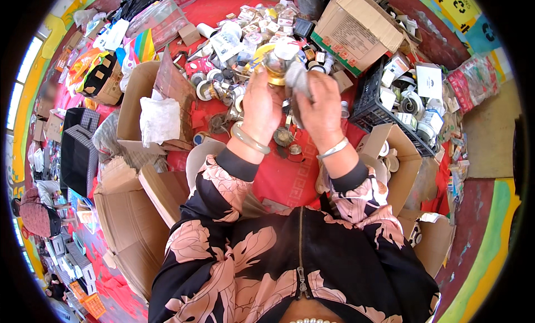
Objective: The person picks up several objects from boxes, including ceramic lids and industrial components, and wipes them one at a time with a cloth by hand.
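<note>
Left hand curled round gold-rimmed round piece, held up above red sheet. Right hand closed on grey cloth, just beside piece; can't tell if touching. Heap of mixed small items spreads beyond both hands. Big cardboard box beyond right hand; loaded black crate to its right, hemming that side. Open carton right of it, nearer me. Left of left hand, open box with white cloth draped over edge.
</note>
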{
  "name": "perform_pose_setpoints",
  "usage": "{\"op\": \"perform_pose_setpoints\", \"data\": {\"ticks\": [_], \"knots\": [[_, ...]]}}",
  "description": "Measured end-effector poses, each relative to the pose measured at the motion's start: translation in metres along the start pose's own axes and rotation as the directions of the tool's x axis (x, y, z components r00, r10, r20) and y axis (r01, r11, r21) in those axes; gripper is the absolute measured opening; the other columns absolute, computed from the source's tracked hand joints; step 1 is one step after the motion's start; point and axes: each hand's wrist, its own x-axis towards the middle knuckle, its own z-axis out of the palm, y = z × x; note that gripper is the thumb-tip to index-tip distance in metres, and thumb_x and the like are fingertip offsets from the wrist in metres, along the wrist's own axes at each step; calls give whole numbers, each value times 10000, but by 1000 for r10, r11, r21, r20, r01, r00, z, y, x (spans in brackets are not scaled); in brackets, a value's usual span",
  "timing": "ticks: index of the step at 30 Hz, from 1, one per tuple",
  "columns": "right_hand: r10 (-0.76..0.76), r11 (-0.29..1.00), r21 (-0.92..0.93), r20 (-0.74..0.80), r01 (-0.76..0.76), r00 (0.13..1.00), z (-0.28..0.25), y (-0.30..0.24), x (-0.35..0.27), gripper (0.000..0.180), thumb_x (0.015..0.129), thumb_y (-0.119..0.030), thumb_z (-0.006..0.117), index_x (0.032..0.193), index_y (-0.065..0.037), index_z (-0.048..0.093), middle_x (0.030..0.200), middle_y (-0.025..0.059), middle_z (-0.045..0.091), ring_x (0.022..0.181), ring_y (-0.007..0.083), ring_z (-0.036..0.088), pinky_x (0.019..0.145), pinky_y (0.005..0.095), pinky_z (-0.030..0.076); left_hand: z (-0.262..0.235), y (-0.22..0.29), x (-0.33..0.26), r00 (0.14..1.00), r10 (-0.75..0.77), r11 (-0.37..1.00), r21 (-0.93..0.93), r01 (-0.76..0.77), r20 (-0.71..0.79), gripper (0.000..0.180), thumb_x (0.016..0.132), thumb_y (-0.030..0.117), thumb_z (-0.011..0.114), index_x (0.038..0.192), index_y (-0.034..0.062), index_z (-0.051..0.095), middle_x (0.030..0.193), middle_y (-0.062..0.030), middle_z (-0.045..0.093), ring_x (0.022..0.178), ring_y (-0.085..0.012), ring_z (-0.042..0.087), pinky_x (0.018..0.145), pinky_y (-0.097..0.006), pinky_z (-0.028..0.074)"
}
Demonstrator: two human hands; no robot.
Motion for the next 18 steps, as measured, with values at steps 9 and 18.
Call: {"op": "perform_pose_setpoints", "data": {"ticks": [9,18], "knots": [[72,977,178,230,-115,971,11,-11,-10,226,670,-8,607,895,7,618,984,163,580,896,346,537,776,382,453,3,-12,-13,980,-172,983,-81,165,-97,278,958,275,376,1067,54,504,996,-66,563,902,-176,543,822,-325,445],[-64,964,259,416,-51,907,0,-19,-6,234,714,-89,563,906,41,598,985,187,587,929,361,536,816,427,427,-3,-3,-11,954,6,968,242,69,-299,278,940,264,384,944,31,537,881,-74,586,767,-172,568,687,-316,458]]}}
